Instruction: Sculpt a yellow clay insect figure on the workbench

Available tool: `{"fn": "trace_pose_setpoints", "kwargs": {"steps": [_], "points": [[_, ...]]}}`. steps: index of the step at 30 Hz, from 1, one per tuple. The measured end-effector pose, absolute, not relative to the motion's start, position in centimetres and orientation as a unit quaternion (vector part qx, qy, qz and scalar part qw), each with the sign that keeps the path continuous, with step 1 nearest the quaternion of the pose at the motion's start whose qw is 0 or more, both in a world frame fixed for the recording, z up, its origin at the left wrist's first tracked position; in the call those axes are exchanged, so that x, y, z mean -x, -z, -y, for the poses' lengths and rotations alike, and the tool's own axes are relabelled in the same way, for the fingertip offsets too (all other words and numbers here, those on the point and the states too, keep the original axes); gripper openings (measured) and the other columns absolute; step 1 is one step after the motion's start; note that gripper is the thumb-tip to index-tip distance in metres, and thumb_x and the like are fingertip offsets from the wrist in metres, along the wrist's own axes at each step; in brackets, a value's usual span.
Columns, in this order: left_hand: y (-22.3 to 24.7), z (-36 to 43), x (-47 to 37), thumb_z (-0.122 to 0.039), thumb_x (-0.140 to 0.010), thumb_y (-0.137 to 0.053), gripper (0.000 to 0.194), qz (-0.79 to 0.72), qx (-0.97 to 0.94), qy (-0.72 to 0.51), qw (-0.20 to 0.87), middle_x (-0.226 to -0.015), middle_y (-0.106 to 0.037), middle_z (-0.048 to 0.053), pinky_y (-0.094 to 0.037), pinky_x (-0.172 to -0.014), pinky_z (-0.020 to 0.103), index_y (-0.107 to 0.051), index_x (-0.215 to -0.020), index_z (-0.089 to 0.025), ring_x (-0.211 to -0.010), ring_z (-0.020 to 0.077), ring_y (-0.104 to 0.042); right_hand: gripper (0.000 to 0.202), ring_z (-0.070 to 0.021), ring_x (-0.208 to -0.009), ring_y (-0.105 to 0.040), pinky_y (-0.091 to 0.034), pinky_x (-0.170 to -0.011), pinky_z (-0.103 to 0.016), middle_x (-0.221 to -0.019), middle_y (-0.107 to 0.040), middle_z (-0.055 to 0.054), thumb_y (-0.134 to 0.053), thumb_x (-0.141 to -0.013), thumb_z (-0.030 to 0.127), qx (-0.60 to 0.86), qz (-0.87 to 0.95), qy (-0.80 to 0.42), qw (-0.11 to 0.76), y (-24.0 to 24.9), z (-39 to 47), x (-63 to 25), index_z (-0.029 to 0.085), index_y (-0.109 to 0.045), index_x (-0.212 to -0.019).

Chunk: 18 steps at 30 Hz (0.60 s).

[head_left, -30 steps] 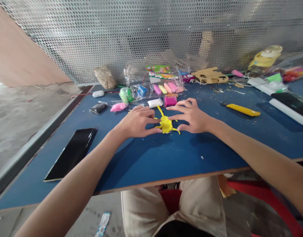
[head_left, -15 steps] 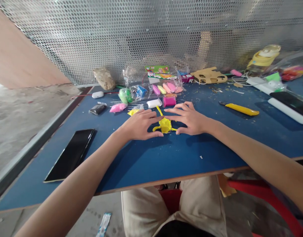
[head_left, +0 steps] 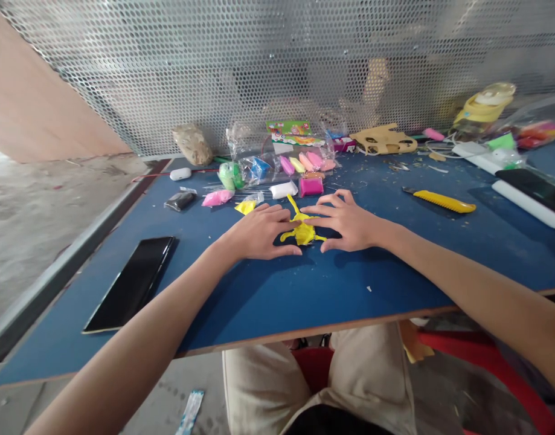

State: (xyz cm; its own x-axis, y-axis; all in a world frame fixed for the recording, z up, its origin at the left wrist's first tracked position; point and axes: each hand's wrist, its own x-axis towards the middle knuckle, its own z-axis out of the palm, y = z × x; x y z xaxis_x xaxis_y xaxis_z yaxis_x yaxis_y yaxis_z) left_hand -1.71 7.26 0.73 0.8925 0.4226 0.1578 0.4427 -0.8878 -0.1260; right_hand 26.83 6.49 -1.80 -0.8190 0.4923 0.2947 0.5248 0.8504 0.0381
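A flat yellow piece of modelling clay (head_left: 304, 234) with thin arms sticking out lies on the blue table (head_left: 277, 290). From its left side, my left hand (head_left: 263, 231) rests an index fingertip on the clay, its thumb stretched out below. My right hand (head_left: 345, 222) comes in from the other side, fingers spread, with its index finger on the clay's upper part and its thumb on the table. Neither hand grasps anything. Just behind are a white clay packet (head_left: 283, 190), a magenta clay block (head_left: 311, 186) and a yellow clay packet (head_left: 246, 206).
A black phone (head_left: 130, 284) lies at the left. To the right is a yellow utility knife (head_left: 444, 200). Pink clay (head_left: 217, 197), a dark packet (head_left: 180, 199) and green clay (head_left: 230, 176) sit further back, before a perforated metal panel (head_left: 268, 72). A yellow-sleeved bottle (head_left: 483, 112) stands back right.
Both index fingertips have shifted slightly on the yellow clay, the left one reaching further onto its middle. The clay stays in place on the table.
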Motion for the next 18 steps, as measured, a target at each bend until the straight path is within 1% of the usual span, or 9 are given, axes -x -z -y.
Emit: {"fn": "trace_pose_setpoints", "kwargs": {"steps": [2, 5, 11, 14, 18], "points": [[-0.77, -7.18, 1.68, -0.075, -0.096, -0.045, 0.071, 0.224, 0.969, 0.069, 0.075, -0.104, -0.069, 0.009, -0.044, -0.082, 0.038, -0.069, -0.132, -0.019, -0.091, 0.0245, -0.062, 0.073, -0.0344, -0.130, -0.044, -0.021, -0.106, -0.055, -0.158, -0.052, -0.009, -0.037, -0.099, 0.075, 0.264, 0.951, 0.058, 0.152, 1.86, -6.46, -26.78, 0.027, -0.052, -0.152], [-0.71, -7.11, 1.54, -0.075, -0.095, -0.047, 0.071, 0.222, 0.970, 0.081, 0.059, -0.104, -0.069, 0.010, -0.045, -0.083, 0.038, -0.070, -0.130, -0.018, -0.092, 0.0246, -0.063, 0.071, -0.0346, -0.128, -0.046, -0.021, -0.105, -0.055, -0.155, -0.056, -0.010, -0.041, -0.098, 0.073, 0.257, 0.952, 0.055, 0.154, 1.97, -6.35, -26.48, 0.025, -0.058, -0.147], [-0.72, -7.22, 1.41, -0.071, -0.097, -0.047, 0.063, 0.215, 0.973, 0.075, 0.044, -0.102, -0.070, 0.009, -0.046, -0.084, 0.037, -0.073, -0.124, -0.020, -0.092, 0.0237, -0.064, 0.069, -0.0345, -0.126, -0.047, -0.021, -0.104, -0.054, -0.146, -0.063, -0.012, -0.043, -0.097, 0.074, 0.257, 0.951, 0.039, 0.165, 2.16, -6.28, -26.09, 0.024, -0.066, -0.139], [-0.81, -7.34, 1.49, -0.072, -0.097, -0.047, 0.063, 0.215, 0.972, 0.074, 0.050, -0.099, -0.069, 0.008, -0.045, -0.082, 0.036, -0.074, -0.123, -0.021, -0.090, 0.0233, -0.064, 0.068, -0.0336, -0.125, -0.049, -0.022, -0.103, -0.053, -0.146, -0.064, -0.010, -0.043, -0.097, 0.075, 0.252, 0.952, 0.044, 0.168, 1.93, -6.49, -26.39, 0.026, -0.066, -0.139], [-0.63, -7.43, 1.43, -0.072, -0.096, -0.050, 0.065, 0.218, 0.970, 0.089, 0.053, -0.102, -0.069, 0.009, -0.045, -0.080, 0.036, -0.070, -0.133, -0.022, -0.090, 0.0236, -0.064, 0.066, -0.0332, -0.125, -0.050, -0.024, -0.102, -0.052, -0.151, -0.059, -0.009, -0.045, -0.097, 0.073, 0.250, 0.948, 0.066, 0.183, 1.38, -6.80, -27.00, 0.030, -0.061, -0.144]]}}
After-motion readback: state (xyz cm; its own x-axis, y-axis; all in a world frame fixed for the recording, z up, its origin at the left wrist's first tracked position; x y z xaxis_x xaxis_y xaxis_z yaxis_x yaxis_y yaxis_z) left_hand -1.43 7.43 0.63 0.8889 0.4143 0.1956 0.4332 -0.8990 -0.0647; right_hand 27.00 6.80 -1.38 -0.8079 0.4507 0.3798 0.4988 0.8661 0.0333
